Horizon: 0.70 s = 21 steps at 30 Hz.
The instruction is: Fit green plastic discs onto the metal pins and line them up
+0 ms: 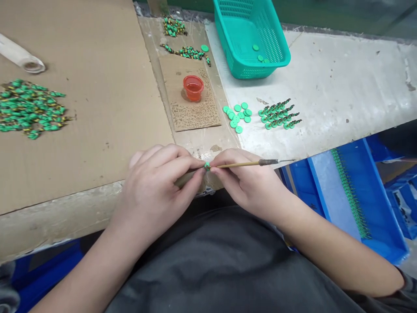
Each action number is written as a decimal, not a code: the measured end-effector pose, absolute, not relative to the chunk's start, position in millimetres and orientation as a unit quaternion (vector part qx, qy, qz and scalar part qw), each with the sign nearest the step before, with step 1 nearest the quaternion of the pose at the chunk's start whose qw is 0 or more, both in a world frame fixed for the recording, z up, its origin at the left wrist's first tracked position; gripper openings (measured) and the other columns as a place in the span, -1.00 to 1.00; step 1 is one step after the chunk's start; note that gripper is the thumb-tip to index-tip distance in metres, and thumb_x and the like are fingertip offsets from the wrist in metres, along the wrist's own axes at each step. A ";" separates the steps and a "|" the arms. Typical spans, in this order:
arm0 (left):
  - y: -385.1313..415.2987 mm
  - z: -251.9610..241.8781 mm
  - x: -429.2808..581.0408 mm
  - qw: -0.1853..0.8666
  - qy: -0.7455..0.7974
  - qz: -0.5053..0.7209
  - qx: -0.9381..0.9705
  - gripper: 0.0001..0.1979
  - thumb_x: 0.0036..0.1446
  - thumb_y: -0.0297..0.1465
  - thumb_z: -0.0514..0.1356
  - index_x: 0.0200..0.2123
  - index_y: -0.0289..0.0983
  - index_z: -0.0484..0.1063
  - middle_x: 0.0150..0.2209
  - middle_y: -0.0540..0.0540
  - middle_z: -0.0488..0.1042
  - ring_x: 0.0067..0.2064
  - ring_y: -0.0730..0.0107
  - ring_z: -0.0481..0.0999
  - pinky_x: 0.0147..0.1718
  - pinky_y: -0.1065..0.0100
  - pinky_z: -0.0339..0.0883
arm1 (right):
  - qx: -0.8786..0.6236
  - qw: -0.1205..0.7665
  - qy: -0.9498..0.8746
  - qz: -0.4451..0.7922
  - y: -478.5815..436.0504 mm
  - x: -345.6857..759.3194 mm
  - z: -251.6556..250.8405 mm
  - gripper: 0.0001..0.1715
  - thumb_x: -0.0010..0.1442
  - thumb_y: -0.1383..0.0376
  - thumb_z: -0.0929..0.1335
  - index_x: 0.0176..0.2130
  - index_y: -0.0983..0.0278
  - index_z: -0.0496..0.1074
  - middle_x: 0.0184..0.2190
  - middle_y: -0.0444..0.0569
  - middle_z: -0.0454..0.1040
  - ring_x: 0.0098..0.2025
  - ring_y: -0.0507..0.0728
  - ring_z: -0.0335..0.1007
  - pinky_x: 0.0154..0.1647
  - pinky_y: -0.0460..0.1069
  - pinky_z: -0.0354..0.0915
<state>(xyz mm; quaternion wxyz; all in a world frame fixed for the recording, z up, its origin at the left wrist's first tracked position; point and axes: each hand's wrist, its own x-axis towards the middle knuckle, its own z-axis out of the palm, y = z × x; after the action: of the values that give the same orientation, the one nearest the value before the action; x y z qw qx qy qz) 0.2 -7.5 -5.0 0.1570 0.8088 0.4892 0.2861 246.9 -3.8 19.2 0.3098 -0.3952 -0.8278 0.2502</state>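
Near the table's front edge, my left hand (pixel 159 178) pinches a small green piece (pixel 207 166) between thumb and fingertips. From the right, the closed fingertips of my right hand (pixel 244 178) meet the same piece. A thin wooden-handled tool (pixel 241 164) lies in my right hand, its dark collar and fine metal tip pointing right. Just beyond my hands is a speckled cardboard piece (pixel 195 117) with a small red cup (pixel 193 88) on it. Loose green discs (pixel 239 129) lie to its right, beside rows of green and dark pieces (pixel 278 115).
A teal basket (pixel 234 71) holding a few green discs stands at the back. Piles of green-and-dark pieces lie at the left (pixel 29 108) and back (pixel 174 27). A pale roll (pixel 19 54) rests at far left. Blue trays (pixel 381 208) sit below the table at right.
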 end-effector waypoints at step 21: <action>-6.6 2.3 5.0 0.301 0.498 0.354 0.732 -0.87 0.48 -0.16 0.41 -0.09 0.02 0.80 -0.08 -0.03 0.85 -0.01 0.12 0.79 0.09 0.08 0.49 | -0.433 0.283 -0.826 0.227 -5.8 232.2 15.0 -0.79 0.69 0.39 0.32 -0.06 0.19 0.50 -0.16 0.07 0.73 -0.13 0.24 0.73 -0.02 0.12 0.63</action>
<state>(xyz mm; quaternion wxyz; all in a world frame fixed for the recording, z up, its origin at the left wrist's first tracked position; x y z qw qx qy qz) 5.0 -6.6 2.3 0.3009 0.7324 0.4976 0.3543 232.2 -5.8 15.0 0.2829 -0.4325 -0.8255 0.2267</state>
